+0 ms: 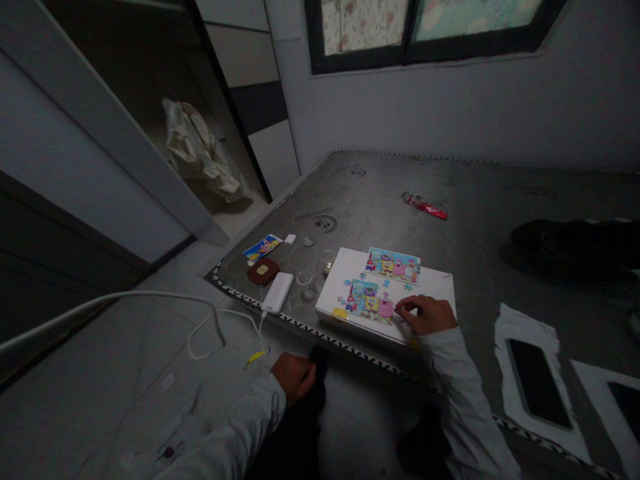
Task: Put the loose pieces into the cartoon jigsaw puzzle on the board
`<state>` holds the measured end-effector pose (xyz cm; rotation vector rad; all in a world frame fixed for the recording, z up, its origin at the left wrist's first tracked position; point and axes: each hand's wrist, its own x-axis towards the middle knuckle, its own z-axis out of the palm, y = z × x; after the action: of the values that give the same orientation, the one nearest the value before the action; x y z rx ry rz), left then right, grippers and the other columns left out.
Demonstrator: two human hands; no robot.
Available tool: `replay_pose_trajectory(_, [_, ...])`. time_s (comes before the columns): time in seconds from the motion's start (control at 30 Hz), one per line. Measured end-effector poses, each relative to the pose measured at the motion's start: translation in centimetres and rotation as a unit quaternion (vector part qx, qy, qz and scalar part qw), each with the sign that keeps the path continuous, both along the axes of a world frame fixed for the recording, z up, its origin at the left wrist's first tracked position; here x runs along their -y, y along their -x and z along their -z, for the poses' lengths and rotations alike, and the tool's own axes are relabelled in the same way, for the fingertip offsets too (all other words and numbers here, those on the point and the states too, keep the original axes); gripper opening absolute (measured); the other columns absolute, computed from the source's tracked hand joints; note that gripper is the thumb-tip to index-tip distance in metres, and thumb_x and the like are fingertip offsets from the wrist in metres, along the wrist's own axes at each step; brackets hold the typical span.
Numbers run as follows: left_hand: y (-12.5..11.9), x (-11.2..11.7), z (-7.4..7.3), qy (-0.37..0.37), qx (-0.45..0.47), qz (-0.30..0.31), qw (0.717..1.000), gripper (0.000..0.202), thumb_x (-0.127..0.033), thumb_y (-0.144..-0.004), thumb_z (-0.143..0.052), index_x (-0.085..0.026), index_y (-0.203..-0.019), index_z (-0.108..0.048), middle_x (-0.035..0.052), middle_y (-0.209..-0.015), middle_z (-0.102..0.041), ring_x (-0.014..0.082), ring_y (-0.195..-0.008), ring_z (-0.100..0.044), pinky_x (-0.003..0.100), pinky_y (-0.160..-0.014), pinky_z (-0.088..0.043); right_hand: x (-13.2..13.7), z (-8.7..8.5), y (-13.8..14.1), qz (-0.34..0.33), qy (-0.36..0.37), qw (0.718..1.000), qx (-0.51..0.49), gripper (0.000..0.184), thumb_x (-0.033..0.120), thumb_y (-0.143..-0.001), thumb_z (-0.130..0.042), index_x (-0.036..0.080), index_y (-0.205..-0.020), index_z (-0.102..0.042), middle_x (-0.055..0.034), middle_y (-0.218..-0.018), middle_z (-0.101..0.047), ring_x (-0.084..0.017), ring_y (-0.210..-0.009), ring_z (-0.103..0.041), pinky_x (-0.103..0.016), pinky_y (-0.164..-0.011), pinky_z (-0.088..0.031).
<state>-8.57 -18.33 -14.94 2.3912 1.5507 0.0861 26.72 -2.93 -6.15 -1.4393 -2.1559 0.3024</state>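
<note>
A partly joined jigsaw puzzle (pixel 370 301) with cartoon figures lies on a white box (pixel 333 283). My right hand (pixel 429 315) is over the box's right side, thumb and fingers pinched at the puzzle's right edge on what looks like a small puzzle piece, mostly hidden by the fingertips. Several loose blue puzzle pieces (pixel 409 288) lie above the joined part. Behind them is a picture card (pixel 393 265) with similar figures, along the box's far edge. My left hand (pixel 294 377) rests by my leg, below the table edge, fingers curled in with nothing visible in them.
Left of the box are a clear cup (pixel 306 285), a white power bank (pixel 278 293) with a cable, a brown round-cornered case (pixel 263 272) and a blue card (pixel 263 247). A red packet (pixel 425 207) lies farther back. At right, a phone (pixel 537 383) rests on white paper.
</note>
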Motion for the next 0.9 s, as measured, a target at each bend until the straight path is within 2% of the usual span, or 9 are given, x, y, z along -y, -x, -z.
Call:
replay_pose_trajectory(0.37, [-0.1, 0.0, -0.1, 0.002, -0.001, -0.004, 1.000, 0.045, -0.033, -0.095, -0.034, -0.020, -0.064, -0.065, 0.0047, -0.062, -0.064, 0.0146, -0.056, -0.054, 0.029, -0.058, -0.031, 0.1, -0.6, 0.1, 0.009, 0.015, 1.000, 0.007, 0.019, 0.043, -0.078, -0.064, 0.027, -0.077, -0.074, 0.0007, -0.076, -0.074, -0.014, -0.055, -0.058, -0.029, -0.061, -0.036])
replay_pose_trajectory(0.7, [0.1, 0.0, 0.4, -0.008, -0.003, 0.002, 1.000, 0.046, -0.032, -0.096, -0.033, -0.020, -0.067, -0.065, 0.0053, -0.063, -0.065, 0.0151, -0.057, -0.057, 0.030, -0.058, -0.031, 1.2, -1.2, 1.3, 0.052, -0.013, 0.999, -0.002, 0.015, 0.034, -0.080, -0.060, 0.024, -0.076, -0.070, 0.0002, -0.075, -0.071, -0.014, -0.058, -0.056, -0.030, -0.066, -0.034])
replay_pose_trajectory(0.9, [0.0, 0.0, 0.6, -0.012, -0.001, -0.006, 1.000, 0.044, -0.032, -0.095, -0.034, -0.020, -0.066, -0.065, 0.0059, -0.064, -0.066, 0.0157, -0.058, -0.058, 0.030, -0.058, -0.033, 1.3, -1.1, 1.4, 0.060, -0.018, 0.998, -0.007, 0.016, 0.035, -0.081, -0.058, 0.024, -0.076, -0.069, 0.0005, -0.073, -0.070, -0.015, -0.061, -0.057, -0.031, -0.067, -0.033])
